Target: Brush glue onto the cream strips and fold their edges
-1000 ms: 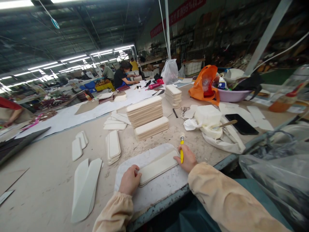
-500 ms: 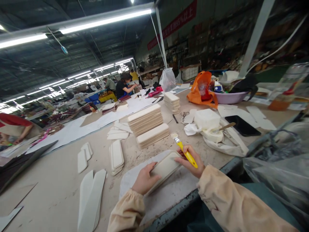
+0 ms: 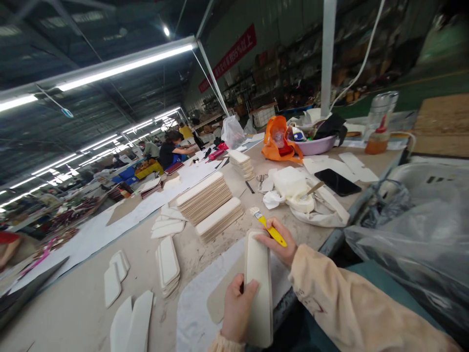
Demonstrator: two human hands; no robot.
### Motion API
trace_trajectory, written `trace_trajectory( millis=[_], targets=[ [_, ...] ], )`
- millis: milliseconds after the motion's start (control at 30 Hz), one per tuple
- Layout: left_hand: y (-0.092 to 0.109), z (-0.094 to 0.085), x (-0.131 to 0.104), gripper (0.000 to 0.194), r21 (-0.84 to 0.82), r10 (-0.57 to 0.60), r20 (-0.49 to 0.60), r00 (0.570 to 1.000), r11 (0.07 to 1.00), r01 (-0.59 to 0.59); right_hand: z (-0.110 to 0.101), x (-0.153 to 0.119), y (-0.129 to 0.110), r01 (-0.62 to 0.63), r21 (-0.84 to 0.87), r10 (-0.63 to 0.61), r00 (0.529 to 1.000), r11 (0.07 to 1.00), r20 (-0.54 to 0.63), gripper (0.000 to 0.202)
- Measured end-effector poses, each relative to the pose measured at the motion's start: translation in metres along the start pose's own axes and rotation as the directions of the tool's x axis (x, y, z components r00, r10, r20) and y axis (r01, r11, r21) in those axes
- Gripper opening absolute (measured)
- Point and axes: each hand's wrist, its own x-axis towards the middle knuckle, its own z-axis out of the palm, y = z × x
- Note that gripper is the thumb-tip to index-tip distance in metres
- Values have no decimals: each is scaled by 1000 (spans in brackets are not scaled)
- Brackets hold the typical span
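Note:
A long cream panel with rounded ends [image 3: 259, 269] is tilted up on its edge between my hands, and it looks layered. My left hand [image 3: 238, 305] grips its lower left side, thumb on the face. My right hand [image 3: 286, 240] is closed around a yellow-handled paintbrush [image 3: 271, 230], bristles pointing up and left, while its fingers also touch the panel's top end. Under the raised panel, another flat panel [image 3: 223, 293] lies on a white sheet [image 3: 194, 305]. Beyond my hands stand a tall stack of panels [image 3: 203, 195] and a lower stack [image 3: 220, 219].
Loose cream pieces [image 3: 168, 269] lie on the left. To the right are a white tub with crumpled wrapping [image 3: 289, 183], a phone [image 3: 337, 182], a purple basin [image 3: 315, 145], an orange bag [image 3: 275, 142] and a glue bottle [image 3: 379, 139]. Clear plastic bags [image 3: 410, 234] hang beside the table edge.
The panel has been lifted and turned from lying slantwise to steeply upright. My left hand now grips its lower side, uncovering a panel on the sheet. The view has swung right.

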Motion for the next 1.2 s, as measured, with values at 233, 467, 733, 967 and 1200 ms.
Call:
trace_trajectory(
  millis=[233,467,733,967,1200],
  targets=[
    [-2,30,-11,31,-226,-53,-44,998,973,41,-4,0,7,73,-18,-73,997,997,-8,29],
    [-8,35,-10,38,-232,-25,-97,995,973,1,-4,1,6,105,-77,-104,994,991,21,25],
    [-6,36,-10,35,-291,-29,-107,994,957,-4,-3,1,5,93,-103,-92,996,990,14,26],
    [-17,36,-23,42,-482,-47,271,962,858,177,-9,7,6,63,-167,-83,990,984,-112,29],
    [-32,44,-42,49,-539,-119,337,934,789,295,-13,11,14,49,-196,-76,988,979,-131,31]
  ],
)
